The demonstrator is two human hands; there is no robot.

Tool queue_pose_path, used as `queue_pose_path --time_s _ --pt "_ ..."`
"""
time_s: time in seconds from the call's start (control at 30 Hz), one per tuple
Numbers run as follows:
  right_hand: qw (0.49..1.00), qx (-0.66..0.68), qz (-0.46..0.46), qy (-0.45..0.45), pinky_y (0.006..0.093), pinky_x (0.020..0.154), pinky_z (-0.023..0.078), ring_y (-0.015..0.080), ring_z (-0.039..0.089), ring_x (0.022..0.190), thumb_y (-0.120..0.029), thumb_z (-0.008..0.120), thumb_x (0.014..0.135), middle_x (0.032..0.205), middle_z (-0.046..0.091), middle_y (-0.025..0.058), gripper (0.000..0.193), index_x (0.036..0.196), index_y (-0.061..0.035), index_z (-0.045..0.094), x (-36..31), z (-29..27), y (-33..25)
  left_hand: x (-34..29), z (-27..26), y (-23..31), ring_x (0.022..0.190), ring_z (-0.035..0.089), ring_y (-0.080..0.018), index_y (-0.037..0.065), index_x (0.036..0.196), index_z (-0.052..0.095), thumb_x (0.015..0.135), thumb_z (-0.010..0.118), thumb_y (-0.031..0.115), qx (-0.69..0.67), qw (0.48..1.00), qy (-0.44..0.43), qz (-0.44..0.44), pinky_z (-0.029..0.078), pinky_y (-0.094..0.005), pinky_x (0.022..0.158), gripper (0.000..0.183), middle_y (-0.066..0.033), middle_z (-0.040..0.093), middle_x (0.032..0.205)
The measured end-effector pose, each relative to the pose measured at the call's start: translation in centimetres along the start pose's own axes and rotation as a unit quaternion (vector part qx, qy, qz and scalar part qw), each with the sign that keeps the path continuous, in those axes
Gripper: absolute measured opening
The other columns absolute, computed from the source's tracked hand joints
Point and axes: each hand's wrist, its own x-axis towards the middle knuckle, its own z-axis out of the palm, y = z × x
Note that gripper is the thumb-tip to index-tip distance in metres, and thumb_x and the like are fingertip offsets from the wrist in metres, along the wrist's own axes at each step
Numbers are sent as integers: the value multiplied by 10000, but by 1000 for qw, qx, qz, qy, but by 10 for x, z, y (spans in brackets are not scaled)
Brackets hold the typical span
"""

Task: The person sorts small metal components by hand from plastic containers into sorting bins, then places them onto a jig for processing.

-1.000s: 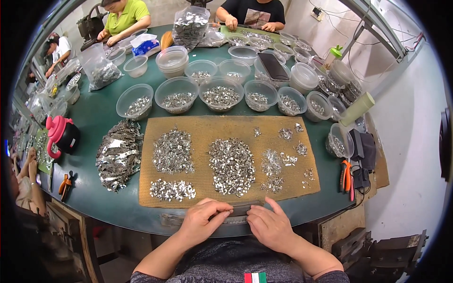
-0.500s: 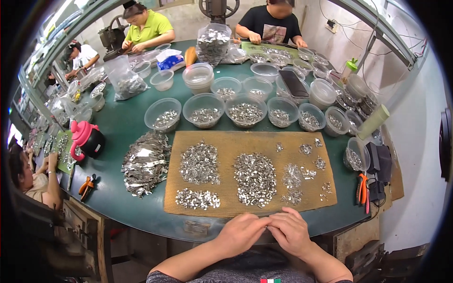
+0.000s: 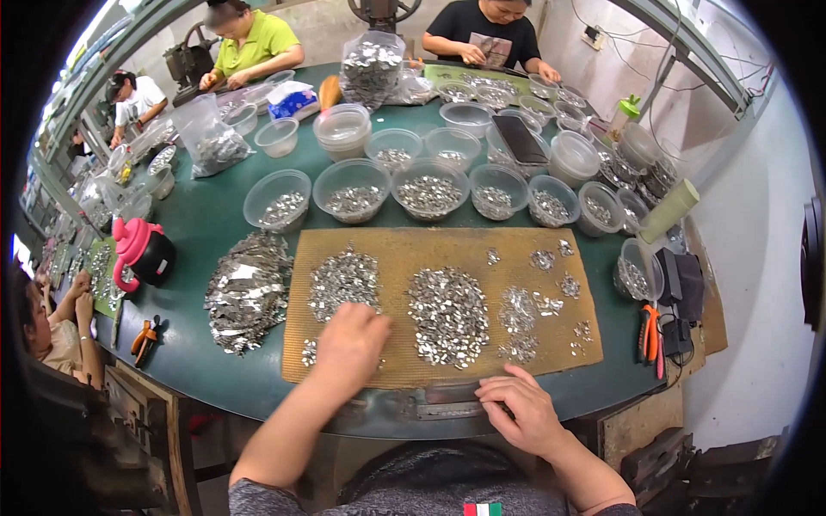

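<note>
My left hand is over the left part of a tan ribbed mat, fingers bent down between the large left heap of small silvery metal pieces and a smaller group of pieces that it mostly covers. Its fingertips are hidden, so I cannot see a piece in them. Just in front of the mat's right half, my right hand rests at the table edge, thumb apart from the loosely bent fingers, with nothing visible in it. A dense middle heap and looser right-hand heaps lie on the mat.
Clear plastic bowls of metal pieces line the mat's far side. Left stand a stack of metal strips, a pink-lidded flask and pliers; right, orange-handled pliers. A phone lies on bowls. Co-workers sit around the table.
My hands, together at the table edge before, have parted. The left has moved forward and left over the mat; the right stays near the edge, its fingers looser. The view has shifted slightly.
</note>
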Motion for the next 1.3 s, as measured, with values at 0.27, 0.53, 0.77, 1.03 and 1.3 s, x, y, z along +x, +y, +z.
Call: queue_pose_path --time_s 0.27,0.53,0.77,1.03,1.3 --pt "998 -40 -30 -34 523 1108 404 249 673 1132 -92 726 906 1096 714 75 140 1027 -69 660 0 13 3 4 7 -21 865 593 -283 58 889 693 797 765 33 20 1000 -16 15 512 -387 754 120 -68 599 874" --pt "986 -139 -94 -15 530 1088 427 242 676 1118 -75 749 857 1074 708 61 175 1014 -65 673 -3 16 0 3 1 -10 824 620 -295 43 908 667 855 720 30 -53 998 -3 -21 517 -385 734 76 -94 638 890" --pt "993 -89 -68 -32 495 1047 475 231 684 1112 -82 755 853 1141 724 57 231 1079 -64 710 0 11 3 -15 -12 15 794 637 -262 37 1017 697 901 714 57 -277 946 -46 -162 514 -361 689 119 -105 659 875" --pt "995 -71 -72 -3 456 1016 498 225 703 1061 -97 777 848 1116 741 56 210 1052 -71 738 0 13 4 -31 2 57 833 662 -287 44 1085 689 892 727 63 -315 943 -68 -83 535 -382 724 197 -111 691 921" --pt "998 -22 -60 26 448 988 505 229 709 949 -83 771 851 1022 743 57 172 1013 -70 715 20 15 -22 -32 1 87 798 678 -270 48 1137 659 815 781 11 -291 956 -3 25 555 -357 685 346 -96 695 904"
